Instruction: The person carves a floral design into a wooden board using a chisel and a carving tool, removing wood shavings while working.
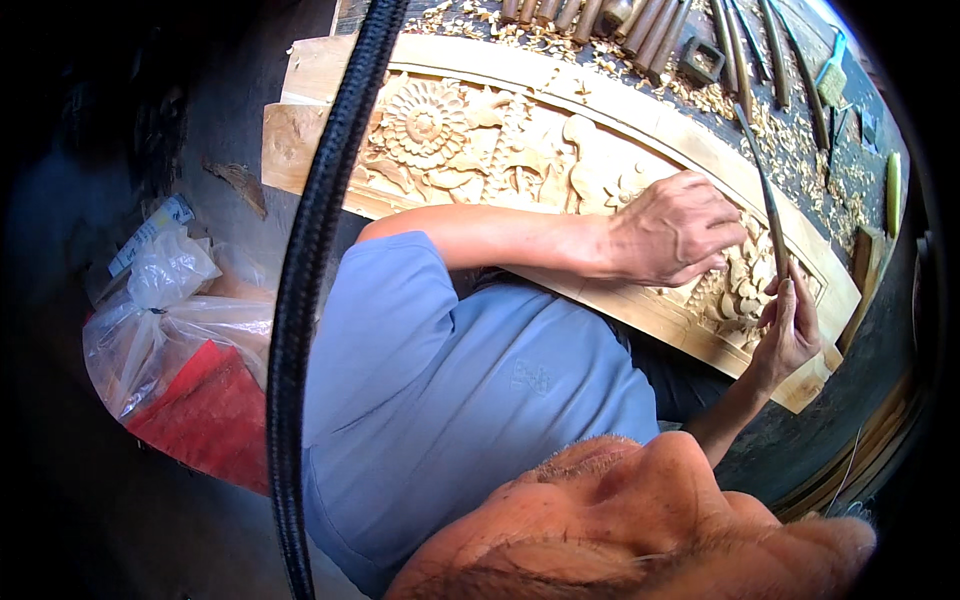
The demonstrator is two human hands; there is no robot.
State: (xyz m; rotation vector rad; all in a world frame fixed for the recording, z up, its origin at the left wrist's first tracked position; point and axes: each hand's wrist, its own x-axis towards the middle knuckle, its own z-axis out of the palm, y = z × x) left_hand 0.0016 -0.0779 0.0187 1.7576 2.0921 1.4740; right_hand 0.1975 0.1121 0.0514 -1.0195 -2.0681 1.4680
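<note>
A long carved wooden panel (590, 100) lies in front of me, with a round flower and leaves in relief. Over its right half, my left hand (675, 230) is curled closed just above the carving; the inside of its fingers is hidden, so I cannot make out whether anything is in them. At the panel's right end, my right hand (790, 325) pinches the lower end of a slim carving chisel (768, 195). The chisel stands up away from me, its thin grey end pointing toward the far side of the bench.
Several wooden-handled carving tools (655, 35) lie in a row along the far side of the bench, among wood shavings (770, 130). A brush (832, 75) is at the far right. On the left sits a clear plastic bag (160, 310) with something red. A black braided cable (320, 220) crosses the view.
</note>
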